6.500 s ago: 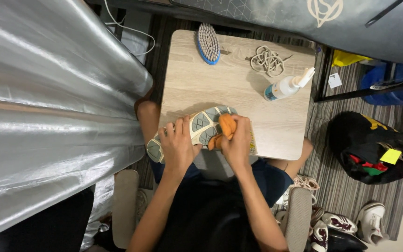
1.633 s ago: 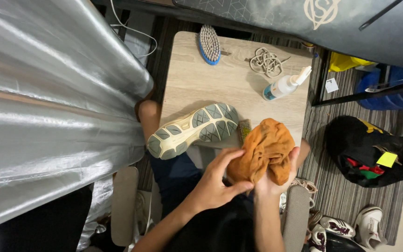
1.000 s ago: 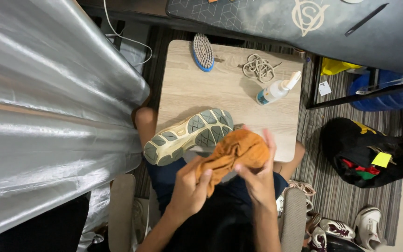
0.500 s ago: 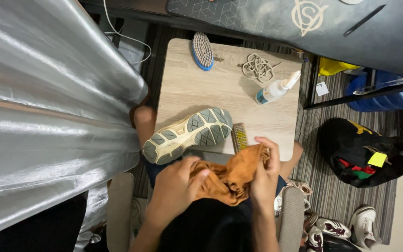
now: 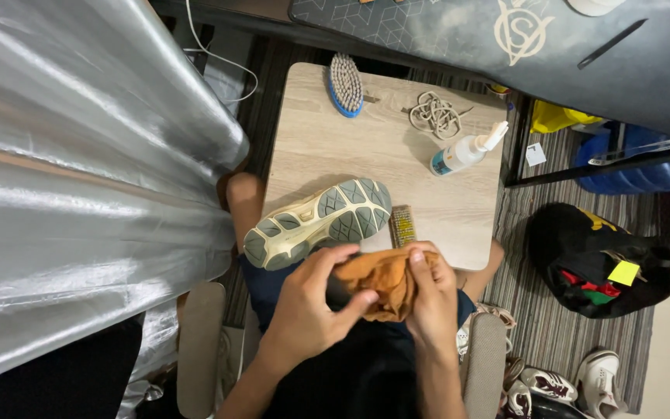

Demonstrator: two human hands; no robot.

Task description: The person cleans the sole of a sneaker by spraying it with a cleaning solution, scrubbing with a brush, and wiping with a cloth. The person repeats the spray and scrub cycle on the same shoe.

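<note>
Bunching one orange cloth [image 5: 381, 281], left hand [image 5: 312, 314] and right hand [image 5: 432, 299] both pinching; one shoe [image 5: 316, 223]; two brushes.

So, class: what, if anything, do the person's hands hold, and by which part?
Both hands hold the bunched orange cloth: the left hand pinches its left end and underside, and the right hand wraps over its right side.

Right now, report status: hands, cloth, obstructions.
Left hand and right hand both gripping orange cloth. Shoe sole-up on table, untouched. Nothing between.
</note>
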